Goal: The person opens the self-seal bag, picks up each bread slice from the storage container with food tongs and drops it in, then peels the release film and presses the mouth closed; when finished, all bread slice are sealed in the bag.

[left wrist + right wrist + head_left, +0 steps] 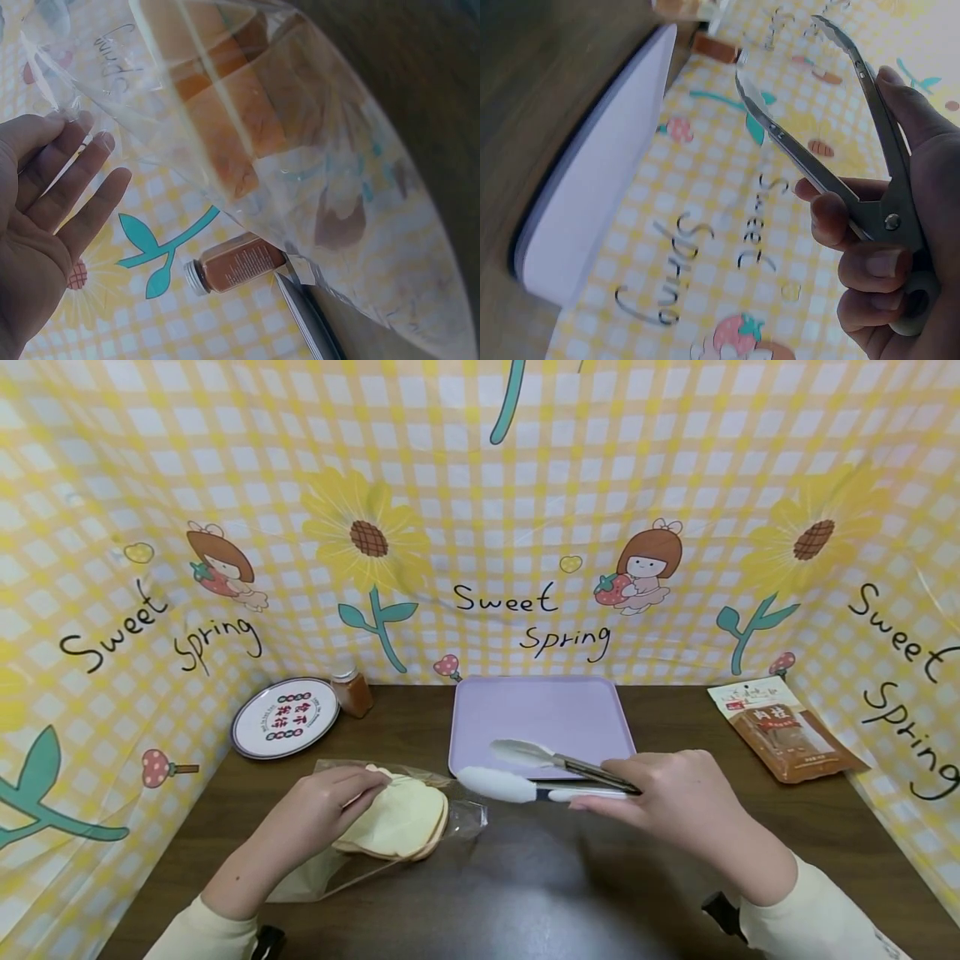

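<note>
Spread tongs (501, 785) are held pointing leftward from the right grip (678, 797), partly hidden; the bread bag (468, 819) is pinched by the left grip (322, 806).

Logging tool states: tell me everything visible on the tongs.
The tongs look like grey metal: two arms meeting near a rivet, with paler, scalloped tips. They are spread open, tips apart and gripping nothing, held by the right hand, curled round the handle end. In the head view they point left, overlapping the near edge of the lilac tray.
</note>
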`<state>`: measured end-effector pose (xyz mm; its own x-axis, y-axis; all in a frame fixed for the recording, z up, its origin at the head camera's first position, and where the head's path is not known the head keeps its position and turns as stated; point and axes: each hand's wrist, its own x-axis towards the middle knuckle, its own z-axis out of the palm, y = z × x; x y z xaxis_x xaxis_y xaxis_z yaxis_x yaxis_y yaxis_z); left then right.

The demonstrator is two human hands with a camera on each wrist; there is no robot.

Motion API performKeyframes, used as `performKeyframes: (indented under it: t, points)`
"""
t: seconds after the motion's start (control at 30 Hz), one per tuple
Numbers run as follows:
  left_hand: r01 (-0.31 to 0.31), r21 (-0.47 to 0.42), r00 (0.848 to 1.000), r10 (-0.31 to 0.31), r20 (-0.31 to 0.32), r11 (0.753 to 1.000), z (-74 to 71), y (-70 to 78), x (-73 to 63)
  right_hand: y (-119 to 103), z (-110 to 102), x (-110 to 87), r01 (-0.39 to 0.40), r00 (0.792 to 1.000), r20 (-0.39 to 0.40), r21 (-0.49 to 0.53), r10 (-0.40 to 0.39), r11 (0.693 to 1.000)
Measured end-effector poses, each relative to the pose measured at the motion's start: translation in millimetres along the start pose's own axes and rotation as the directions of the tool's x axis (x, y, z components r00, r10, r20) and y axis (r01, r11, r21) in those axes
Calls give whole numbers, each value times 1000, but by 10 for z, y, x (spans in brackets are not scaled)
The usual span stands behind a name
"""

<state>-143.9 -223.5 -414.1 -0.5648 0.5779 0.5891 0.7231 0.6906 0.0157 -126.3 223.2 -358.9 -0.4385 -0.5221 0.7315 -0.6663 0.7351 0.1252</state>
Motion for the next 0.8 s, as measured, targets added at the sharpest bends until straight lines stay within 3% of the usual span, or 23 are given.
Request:
performKeyframes:
  t: [0.13,0.37,0.8]
  points:
    - [9,-12,1000,-9,6,1000,-4,13,-1,138,-55,-67,-71,997,-18,-71,70,995]
    - [6,-20,1000,-6,2,1000,-8,14,1,431,-100,-267,-184,983,-30,-210,182,960]
    - [23,-37,1000,-22,7,999,-14,30,-17,950,-79,-717,-280,959,-56,-360,279,890]
